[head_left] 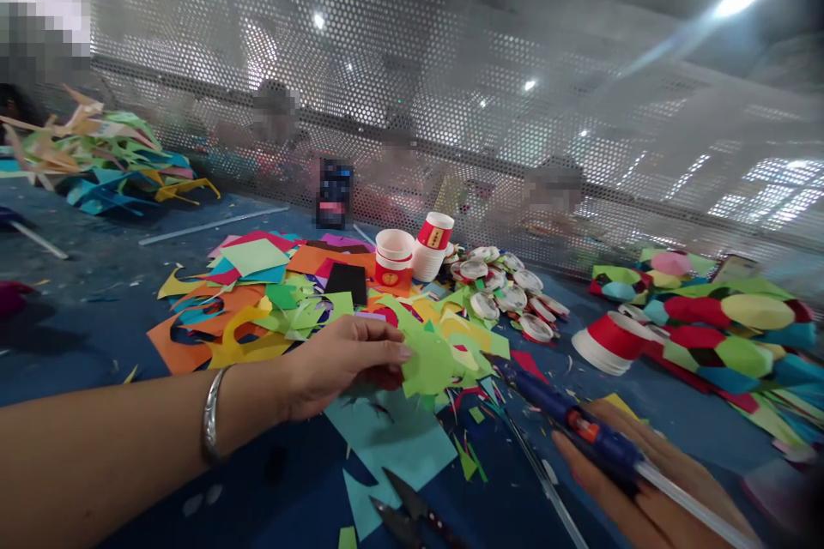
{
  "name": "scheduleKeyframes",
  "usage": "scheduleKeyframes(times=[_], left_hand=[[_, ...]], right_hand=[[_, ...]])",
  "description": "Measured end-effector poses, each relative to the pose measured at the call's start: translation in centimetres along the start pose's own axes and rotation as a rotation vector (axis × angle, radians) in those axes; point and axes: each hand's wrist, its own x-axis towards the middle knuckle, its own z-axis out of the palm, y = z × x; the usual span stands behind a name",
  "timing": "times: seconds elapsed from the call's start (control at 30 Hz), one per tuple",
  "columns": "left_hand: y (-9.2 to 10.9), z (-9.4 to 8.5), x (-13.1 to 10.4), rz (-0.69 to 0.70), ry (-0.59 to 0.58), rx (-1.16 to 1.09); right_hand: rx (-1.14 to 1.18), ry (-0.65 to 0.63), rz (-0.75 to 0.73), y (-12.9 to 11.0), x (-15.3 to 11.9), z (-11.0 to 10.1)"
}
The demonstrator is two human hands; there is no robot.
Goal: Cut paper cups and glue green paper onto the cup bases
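My left hand, with a silver bangle on its wrist, pinches a light green paper piece above the paper scraps. At the lower right, my right hand lies beside and under a blue glue gun with a clear glue stick in its rear; how the fingers meet it is partly hidden. The gun's nozzle points toward the green paper. Beneath my left hand lies a light blue sheet, and black scissors rest at its lower edge.
Paper cups and a pile of small round cup pieces stand behind the scraps. A red and white cup lies at the right, near colourful paper shapes. A phone stands by the perforated screen. More cut paper is heaped at left.
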Motion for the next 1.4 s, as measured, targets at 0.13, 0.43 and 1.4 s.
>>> scheduleKeyframes(times=[0.13, 0.43, 1.4], left_hand=[[0.1, -0.3, 0.2, 0.035, 0.023, -0.063], [-0.1, -0.5, 0.3, 0.061, 0.035, -0.059], [-0.1, -0.4, 0.9, 0.083, 0.203, -0.163]], right_hand=[[-0.232, -0.049, -0.147, 0.8, 1.4, -0.7], [-0.303, -0.145, -0.289, 0.9, 3.1, -0.7], [0.277, -0.534, -0.281, -9.2, 10.9, -1.1]])
